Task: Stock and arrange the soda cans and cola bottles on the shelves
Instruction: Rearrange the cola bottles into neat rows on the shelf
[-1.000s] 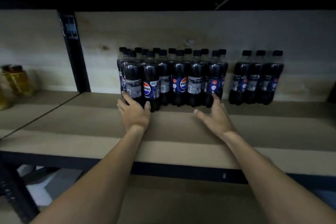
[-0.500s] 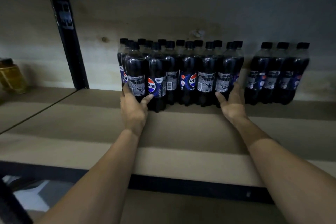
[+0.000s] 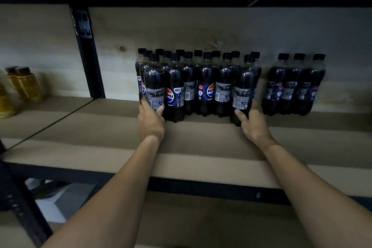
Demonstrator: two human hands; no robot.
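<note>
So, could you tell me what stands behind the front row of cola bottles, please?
More cola bottles: their black caps show in rows behind the front row, up to the pale back wall. Their bodies and labels are mostly covered, so I cannot count them.

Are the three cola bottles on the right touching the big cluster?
No, an open gap with back wall showing through separates the three bottles from the big cluster.
</note>
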